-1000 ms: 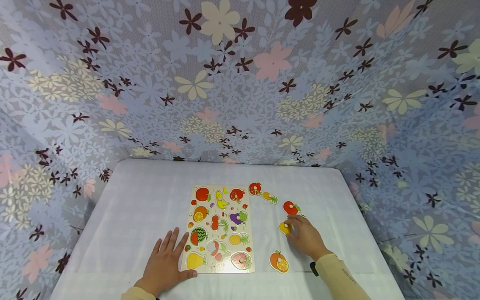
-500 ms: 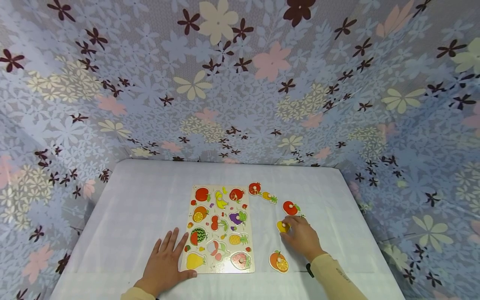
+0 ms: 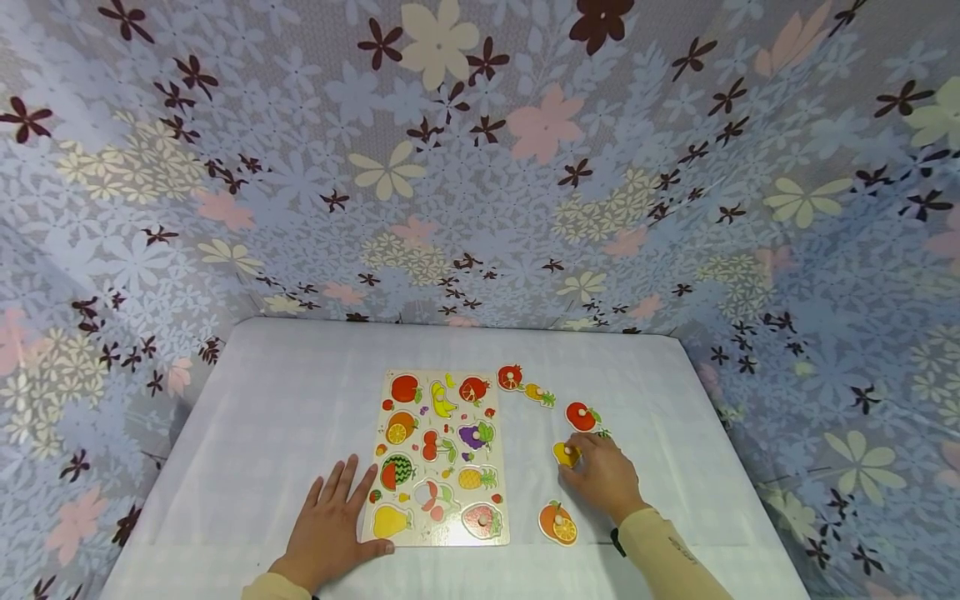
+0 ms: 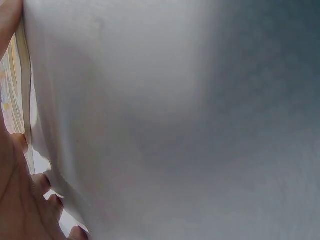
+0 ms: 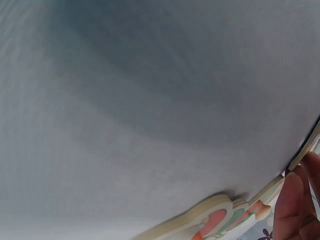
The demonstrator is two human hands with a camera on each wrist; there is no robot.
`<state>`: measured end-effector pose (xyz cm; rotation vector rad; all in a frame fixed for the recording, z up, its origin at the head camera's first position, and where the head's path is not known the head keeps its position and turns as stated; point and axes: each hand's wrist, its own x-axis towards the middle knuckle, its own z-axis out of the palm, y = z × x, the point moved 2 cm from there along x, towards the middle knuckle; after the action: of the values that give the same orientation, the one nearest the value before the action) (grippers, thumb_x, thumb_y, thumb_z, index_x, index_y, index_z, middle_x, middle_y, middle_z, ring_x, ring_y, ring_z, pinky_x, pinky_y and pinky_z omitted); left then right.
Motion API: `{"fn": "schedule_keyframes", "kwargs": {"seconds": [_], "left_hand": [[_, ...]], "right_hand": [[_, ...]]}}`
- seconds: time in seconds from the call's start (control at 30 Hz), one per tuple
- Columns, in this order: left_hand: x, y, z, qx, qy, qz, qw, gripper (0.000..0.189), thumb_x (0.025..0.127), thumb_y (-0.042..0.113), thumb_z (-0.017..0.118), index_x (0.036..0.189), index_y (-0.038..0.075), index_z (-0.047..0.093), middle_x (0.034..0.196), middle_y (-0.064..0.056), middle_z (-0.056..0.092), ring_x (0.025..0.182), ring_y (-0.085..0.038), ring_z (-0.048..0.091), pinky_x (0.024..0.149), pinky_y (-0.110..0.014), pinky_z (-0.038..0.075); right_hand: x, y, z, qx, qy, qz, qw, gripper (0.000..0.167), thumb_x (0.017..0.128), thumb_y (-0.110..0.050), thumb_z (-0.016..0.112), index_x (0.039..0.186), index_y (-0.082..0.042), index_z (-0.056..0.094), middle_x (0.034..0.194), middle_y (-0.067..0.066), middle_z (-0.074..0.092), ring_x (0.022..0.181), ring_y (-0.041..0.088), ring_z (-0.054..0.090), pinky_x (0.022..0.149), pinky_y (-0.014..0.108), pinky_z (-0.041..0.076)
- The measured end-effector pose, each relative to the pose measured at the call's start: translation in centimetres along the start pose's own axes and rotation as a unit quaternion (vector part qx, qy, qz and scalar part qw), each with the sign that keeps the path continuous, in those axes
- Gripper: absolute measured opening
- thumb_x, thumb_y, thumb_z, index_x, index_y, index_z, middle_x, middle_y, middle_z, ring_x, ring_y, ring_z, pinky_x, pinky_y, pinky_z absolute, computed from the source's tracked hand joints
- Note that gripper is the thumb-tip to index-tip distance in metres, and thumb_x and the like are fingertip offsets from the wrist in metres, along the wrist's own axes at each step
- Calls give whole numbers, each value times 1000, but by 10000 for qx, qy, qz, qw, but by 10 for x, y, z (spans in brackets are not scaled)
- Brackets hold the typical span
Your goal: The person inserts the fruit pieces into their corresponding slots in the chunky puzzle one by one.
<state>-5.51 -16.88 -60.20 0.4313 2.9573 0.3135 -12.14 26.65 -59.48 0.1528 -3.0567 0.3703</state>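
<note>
A fruit puzzle board [image 3: 416,500] lies on the white-covered table. My left hand [image 3: 326,525] rests flat with spread fingers at its lower left corner, the thumb along its near edge. To the right of the board, my right hand [image 3: 603,475] pinches a yellow fruit puzzle piece [image 3: 562,455] with a small knob. Fingers partly cover that piece, so its full outline is hidden. In the right wrist view, the fingertips [image 5: 292,190] grip a thin edge. Below this hand lies an orange puzzle piece [image 3: 558,523]; a red puzzle piece [image 3: 581,415] lies just above it.
A pomegranate piece [image 3: 510,377] and a pineapple piece [image 3: 538,394] lie beside the board's upper right corner. Knobbed banana [image 3: 442,402], grape [image 3: 475,436] and strawberry [image 3: 482,522] pieces sit in the board. Floral cloth [image 3: 480,183] hangs behind and at both sides.
My right hand has shifted slightly left with the yellow piece, then held nearly still. A green tip above that hand shows more. My left hand and the board stay in place.
</note>
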Motion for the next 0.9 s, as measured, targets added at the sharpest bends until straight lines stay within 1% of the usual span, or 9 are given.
{"fn": "schedule_keyframes", "kwargs": {"seconds": [0.17,0.37,0.6,0.73,0.9], "left_hand": [[1,0,1,47,-11,12,10000,118,67,89,59,156,14,36,161,-20,23,144,-42,24,114,-63,19],[-1,2,-1,-1,8,2,10000,116,67,85,63,156,14,37,161,-21,23,144,-42,25,114,-63,19],[0,2,-2,31,-105,-47,9999,117,67,85,63,156,15,35,162,-20,22,144,-42,24,114,-63,19],[0,2,0,-17,-163,-55,9998,117,67,86,61,157,16,34,162,-20,21,145,-42,23,114,-63,18],[1,1,1,-11,-140,-50,9999,118,67,88,59,157,16,34,162,-19,21,145,-41,23,114,-63,18]], "right_hand": [[0,0,0,-21,11,16,10000,38,76,-34,86,106,-15,74,123,10,66,113,33,60,86,53,55],[-1,0,1,-72,13,-2,10000,38,76,-34,86,106,-15,74,125,11,66,115,34,60,88,55,53],[-2,0,1,38,52,1,10000,38,77,-35,85,108,-16,73,124,9,66,115,32,59,87,54,54],[-3,2,1,16,-46,-76,10000,42,77,-35,86,112,-16,72,127,9,64,119,33,57,86,54,54],[-4,5,1,131,-154,-256,9995,43,78,-32,86,115,-15,71,129,7,62,122,31,55,90,54,53]]}}
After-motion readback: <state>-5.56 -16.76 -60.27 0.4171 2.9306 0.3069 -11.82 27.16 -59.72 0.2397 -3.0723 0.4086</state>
